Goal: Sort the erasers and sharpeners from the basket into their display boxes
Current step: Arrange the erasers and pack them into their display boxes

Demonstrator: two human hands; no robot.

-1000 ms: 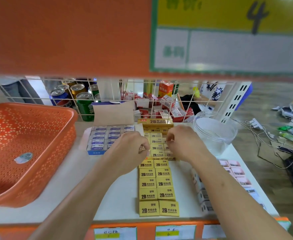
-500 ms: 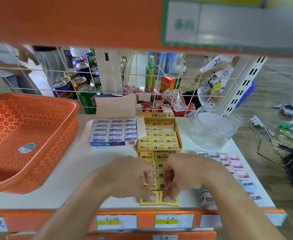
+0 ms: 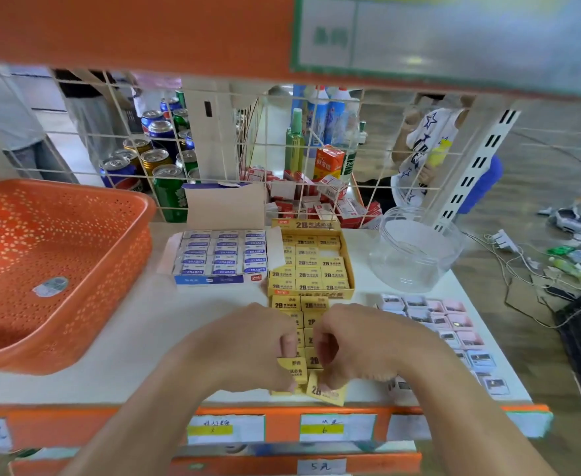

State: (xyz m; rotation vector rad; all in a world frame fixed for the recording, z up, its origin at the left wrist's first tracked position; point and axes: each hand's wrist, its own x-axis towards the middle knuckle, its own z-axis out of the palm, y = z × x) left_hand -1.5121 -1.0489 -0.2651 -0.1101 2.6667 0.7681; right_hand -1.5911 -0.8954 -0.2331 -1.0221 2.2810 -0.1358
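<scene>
Both left hand (image 3: 259,348) and right hand (image 3: 361,345) pinch yellow erasers (image 3: 328,393) at shelf's (image 3: 127,372) front edge.

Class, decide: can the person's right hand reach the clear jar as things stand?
Probably yes: the clear jar stands on the right hand's side, only low pink packs between; the hand would first release its yellow eraser.

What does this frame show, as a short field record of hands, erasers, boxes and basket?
left hand: pinches a small yellow rectangular 2B eraser
right hand: pinches the tilted yellow eraser beside it
loose yellow erasers: double column on white shelf
yellow cardboard display box: partly filled
blue-and-white cardboard display box: top layer filled
orange perforated plastic basket: only a sticker visible
</scene>
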